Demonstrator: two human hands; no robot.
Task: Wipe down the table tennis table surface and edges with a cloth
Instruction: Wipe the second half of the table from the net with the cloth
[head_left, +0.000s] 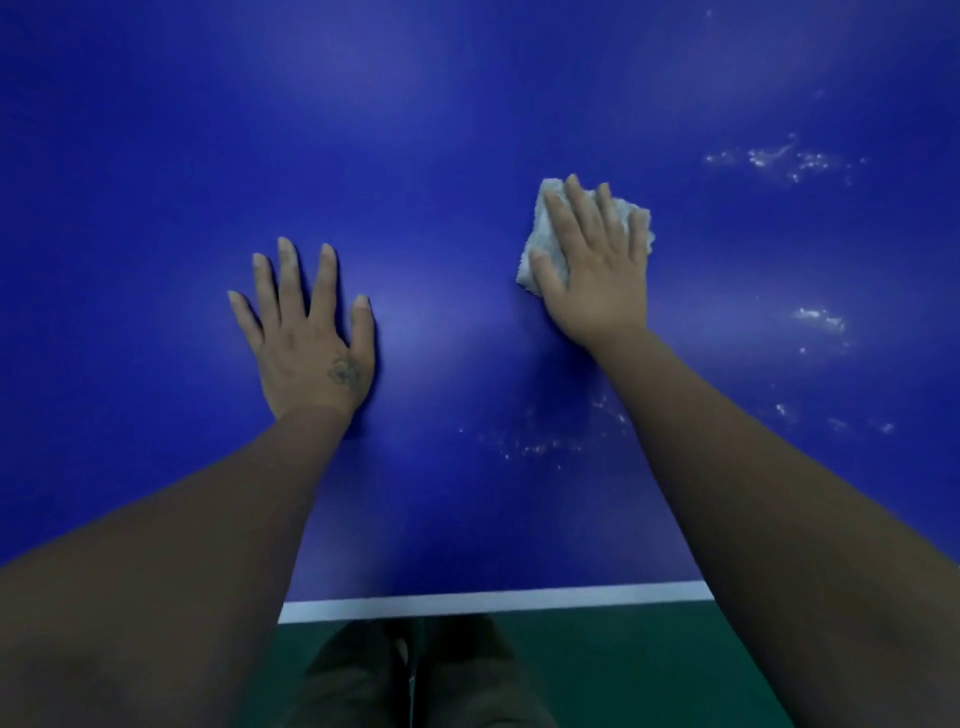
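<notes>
On my feed the blue tabletop (467, 156) fills nearly the whole view, and both bare forearms reach out over it from the bottom corners. The right hand (592, 270) lies flat on a small, whitish, nubbly cloth (540, 239), pressing it against the surface right of centre. Its fingers (576, 202) are straight and a little spread over the fabric rather than curled round it, and the cloth peeks out past the fingertips and along the thumb side.

The left hand (306, 338) rests palm-down on bare tabletop, well apart from the cloth. Its fingers (288, 270) are spread wide and hold nothing (there is a small dark mark (343, 371) on the back of the hand, near the thumb).

Pale glinting specks (779, 156) are scattered over the blue to the right of the cloth, with more patches nearer me — one below the right wrist, others out by the right edge of view.

The white edge line (493, 600) runs across the near side of the tabletop, between the forearms. Below it I see green floor (597, 665) and the person's dark trousers (415, 675).
</notes>
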